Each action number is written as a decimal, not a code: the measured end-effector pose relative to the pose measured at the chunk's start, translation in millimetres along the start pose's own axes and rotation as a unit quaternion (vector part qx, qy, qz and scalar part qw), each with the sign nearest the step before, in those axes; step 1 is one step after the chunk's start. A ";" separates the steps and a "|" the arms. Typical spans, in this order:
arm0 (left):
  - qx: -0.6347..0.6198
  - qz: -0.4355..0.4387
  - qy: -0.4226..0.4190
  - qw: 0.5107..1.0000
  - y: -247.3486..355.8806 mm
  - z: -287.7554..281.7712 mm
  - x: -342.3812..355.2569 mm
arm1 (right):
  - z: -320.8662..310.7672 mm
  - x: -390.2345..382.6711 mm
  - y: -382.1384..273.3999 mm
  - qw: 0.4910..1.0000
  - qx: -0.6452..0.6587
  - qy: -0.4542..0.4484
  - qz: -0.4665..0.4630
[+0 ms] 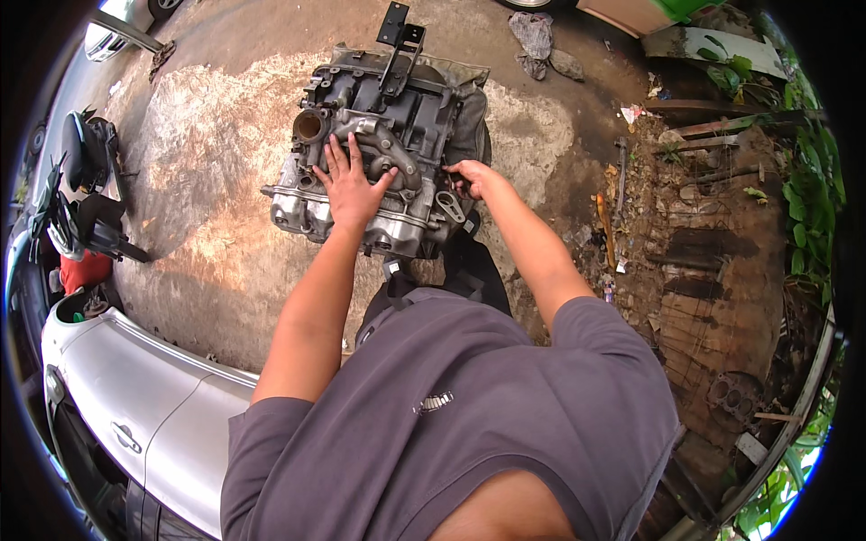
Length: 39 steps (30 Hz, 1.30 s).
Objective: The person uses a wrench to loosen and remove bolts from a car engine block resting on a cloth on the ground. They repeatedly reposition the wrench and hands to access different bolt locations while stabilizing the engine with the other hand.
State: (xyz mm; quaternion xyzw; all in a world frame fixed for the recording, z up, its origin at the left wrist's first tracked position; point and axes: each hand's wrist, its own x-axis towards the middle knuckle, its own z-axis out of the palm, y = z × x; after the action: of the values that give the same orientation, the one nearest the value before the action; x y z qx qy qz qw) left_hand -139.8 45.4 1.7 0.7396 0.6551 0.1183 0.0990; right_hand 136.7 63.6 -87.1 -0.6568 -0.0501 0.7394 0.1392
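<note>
A grimy metal engine (418,117) stands in front of me, with a black bracket (395,43) sticking up from its far side. My left hand (352,185) lies with fingers spread on the cast aluminium pipework, near a round open port (308,126). My right hand (472,180) is at the engine's right side with fingers curled in a grip; what is in them is too small and shadowed to make out. Just below it on the engine sits a light metal lifting tab (448,206).
A silver car (162,406) is at lower left, a scooter (95,189) beyond it. Rags (530,43) lie at the back. Along the right are debris, a long bar (621,180), weathered boards (713,252) and plants (798,216). Stained concrete (198,153) surrounds the engine.
</note>
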 end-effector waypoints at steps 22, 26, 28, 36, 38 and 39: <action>0.004 0.001 -0.009 1.000 0.1 3.2 2.6 | -44.4 11.3 -88.3 0.821 -0.551 0.081 -0.128; 0.010 -0.002 -0.009 1.000 -1.5 5.7 2.7 | -46.6 52.7 -114.4 0.848 -0.526 0.003 -0.067; 0.014 -0.003 -0.003 1.000 -1.9 6.3 2.5 | -47.8 59.4 -122.9 0.834 -0.543 -0.032 -0.093; 0.017 -0.028 -0.001 0.999 1.3 4.7 3.7 | -48.4 56.3 -140.2 0.732 -0.639 -0.115 -0.207; 0.018 -0.030 0.004 0.999 1.4 5.0 3.2 | -48.7 55.6 -141.6 0.710 -0.674 -0.120 -0.166; 0.015 -0.030 0.010 0.999 1.5 5.7 3.0 | -47.8 55.3 -140.3 0.699 -0.692 -0.109 -0.147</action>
State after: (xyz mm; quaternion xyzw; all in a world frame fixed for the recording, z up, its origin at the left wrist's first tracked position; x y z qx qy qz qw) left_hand -136.3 48.3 -3.2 0.7199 0.6797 0.1124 0.0847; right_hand 198.0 207.6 -110.3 -0.4673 -0.6581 0.5331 -0.2536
